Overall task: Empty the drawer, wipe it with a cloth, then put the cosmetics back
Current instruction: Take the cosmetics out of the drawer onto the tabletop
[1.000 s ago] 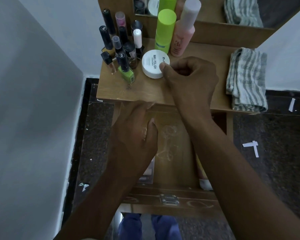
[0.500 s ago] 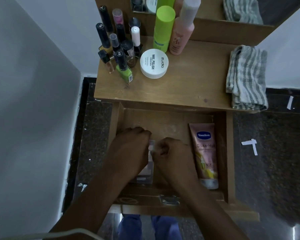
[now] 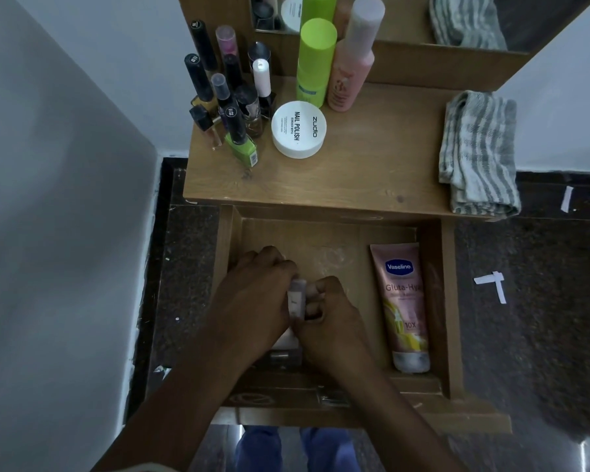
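Observation:
The wooden drawer (image 3: 436, 301) is pulled open below the tabletop. Both hands are inside it at the left. My left hand (image 3: 252, 298) and my right hand (image 3: 331, 311) close together on a small pale box (image 3: 296, 298), tipped up on its edge between them. More of a clear flat case (image 3: 285, 352) shows under my left wrist. A pink Vaseline tube (image 3: 402, 304) lies along the drawer's right side. A grey striped cloth (image 3: 477, 151) lies folded on the tabletop's right end.
On the tabletop (image 3: 372, 172) stand several nail polish bottles (image 3: 229, 107), a white round nail polish remover tub (image 3: 298, 129), a green bottle (image 3: 314, 63) and a pink bottle (image 3: 351, 69). A mirror frame rises behind. A grey wall is at left, dark speckled floor around.
My right hand left the white tub on the tabletop and came down into the drawer beside my left hand. Both now grip the small box, which has tipped up.

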`<action>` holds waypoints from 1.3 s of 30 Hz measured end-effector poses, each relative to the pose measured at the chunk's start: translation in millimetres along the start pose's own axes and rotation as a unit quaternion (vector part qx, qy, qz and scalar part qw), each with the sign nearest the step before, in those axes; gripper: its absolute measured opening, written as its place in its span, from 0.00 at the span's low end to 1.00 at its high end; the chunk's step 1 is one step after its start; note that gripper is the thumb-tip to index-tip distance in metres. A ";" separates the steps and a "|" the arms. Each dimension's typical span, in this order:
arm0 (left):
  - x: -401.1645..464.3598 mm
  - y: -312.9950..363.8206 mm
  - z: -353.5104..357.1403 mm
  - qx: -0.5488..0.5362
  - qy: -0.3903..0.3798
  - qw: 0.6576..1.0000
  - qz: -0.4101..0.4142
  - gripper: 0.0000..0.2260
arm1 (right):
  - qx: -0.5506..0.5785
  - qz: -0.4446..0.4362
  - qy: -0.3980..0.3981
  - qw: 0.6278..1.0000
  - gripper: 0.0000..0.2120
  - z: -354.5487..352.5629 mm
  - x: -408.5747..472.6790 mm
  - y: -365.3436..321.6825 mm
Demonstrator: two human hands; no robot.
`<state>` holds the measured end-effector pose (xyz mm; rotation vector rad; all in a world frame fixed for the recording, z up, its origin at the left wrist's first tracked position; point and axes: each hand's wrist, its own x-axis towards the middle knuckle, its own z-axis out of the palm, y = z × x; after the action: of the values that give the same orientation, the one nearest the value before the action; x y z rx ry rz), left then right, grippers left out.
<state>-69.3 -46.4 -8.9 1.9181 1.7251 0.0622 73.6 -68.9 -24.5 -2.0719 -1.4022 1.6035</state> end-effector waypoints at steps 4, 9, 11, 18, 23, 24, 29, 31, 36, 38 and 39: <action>-4.2 -4.9 1.1 -0.041 0.035 0.998 0.019 0.14 | 0.083 0.033 -0.026 0.996 0.16 -1.2 5.4 3.7; -10.0 -2.6 -10.9 -0.096 0.113 0.988 0.053 0.18 | 0.172 0.026 -0.051 0.983 0.17 -26.6 0.0 -8.5; -12.3 0.7 -21.2 -0.128 0.151 0.979 0.049 0.18 | 0.212 0.018 -0.068 0.975 0.16 -43.5 -7.0 -17.4; -19.6 20.8 -55.8 -0.256 0.288 0.923 -0.017 0.21 | 0.335 -0.074 -0.002 0.939 0.14 -95.1 -26.8 -49.3; -11.6 33.4 -57.8 -0.276 0.242 0.930 -0.022 0.31 | 0.376 -0.125 0.117 0.911 0.12 -109.5 -14.8 -71.4; -9.5 36.3 -56.5 -0.272 0.232 0.934 -0.015 0.32 | 0.374 -0.130 0.136 0.908 0.12 -112.1 -11.0 -74.4; 0.8 45.7 -44.4 -0.224 0.226 0.947 0.035 0.30 | 0.344 -0.132 0.197 0.909 0.11 -123.1 4.6 -78.8; 3.4 48.4 -38.9 -0.214 0.236 0.947 0.042 0.27 | 0.325 -0.126 0.222 0.911 0.09 -124.8 9.0 -77.7; 9.6 53.2 -31.4 -0.187 0.280 0.940 0.047 0.21 | 0.255 -0.148 0.276 0.915 0.07 -126.1 17.7 -72.6; 13.1 54.6 -31.1 -0.170 0.294 0.939 0.049 0.19 | 0.215 -0.165 0.297 0.916 0.06 -126.3 20.9 -72.7; 14.8 55.0 -31.3 -0.164 0.300 0.938 0.053 0.19 | 0.190 -0.174 0.309 0.915 0.06 -126.5 22.1 -73.6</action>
<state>-29.2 -22.3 36.2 1.8377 1.8181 1.0056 136.4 36.6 58.2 -1.7423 -1.0449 0.8706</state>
